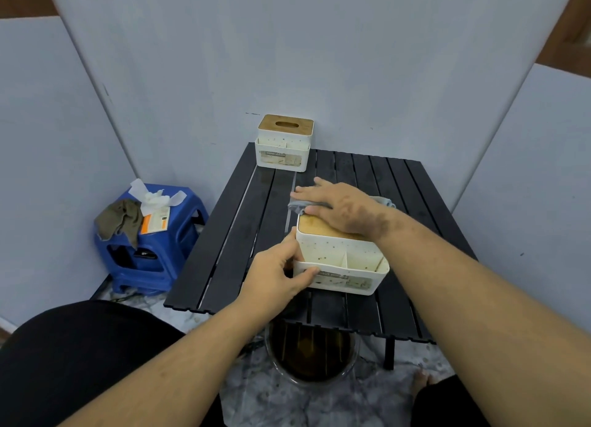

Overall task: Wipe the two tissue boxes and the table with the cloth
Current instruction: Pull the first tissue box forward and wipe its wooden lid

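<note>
Nearest, the left hand (281,271) pinches the front left corner of the near tissue box (342,260), steadying it on the black slatted table (230,235). Beyond, the right hand (339,207) lies flat, fingers straight and together, pressing the grey cloth (299,205) onto the wooden lid. The far tissue box (283,143) stands at the table's rear edge; a hard stroke could drag the lid off or skid the box.

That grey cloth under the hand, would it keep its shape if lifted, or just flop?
The grey cloth would probably flop: it lies bunched and folded under the right hand on the near tissue box. It looks thin, so likely light. Pushed, it should slide and crumple rather than roll.
</note>
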